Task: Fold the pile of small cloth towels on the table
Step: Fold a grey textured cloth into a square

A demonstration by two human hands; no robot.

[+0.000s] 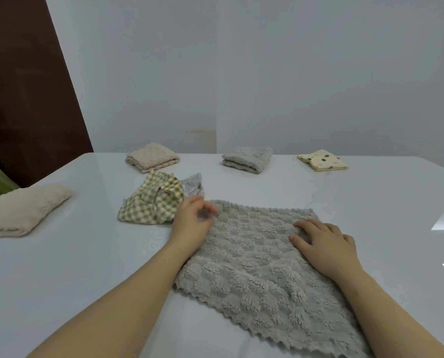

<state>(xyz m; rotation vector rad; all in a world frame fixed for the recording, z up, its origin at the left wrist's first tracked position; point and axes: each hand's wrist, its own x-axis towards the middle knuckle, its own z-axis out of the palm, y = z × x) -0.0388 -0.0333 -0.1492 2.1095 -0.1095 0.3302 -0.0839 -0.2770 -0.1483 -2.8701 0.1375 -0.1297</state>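
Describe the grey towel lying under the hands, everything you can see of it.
The grey towel is a fluffy, fleece-like cloth with a puffy checked relief and a zigzag-trimmed edge. It lies spread open and flat on the white table, unfolded, turned at an angle so one corner runs off the bottom of the picture. The left hand rests at its far left corner, fingers curled at the edge; the right hand lies flat on its right side.

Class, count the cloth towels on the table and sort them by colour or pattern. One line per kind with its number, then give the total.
Grey towels: 3 (spread towel, folded towel, crumpled towel)
Beige towels: 2 (folded at back, folded at left)
Green checked towel: 1
Yellow spotted towel: 1
Total: 7, leaving out a scrap at the right edge, too cut off to identify.
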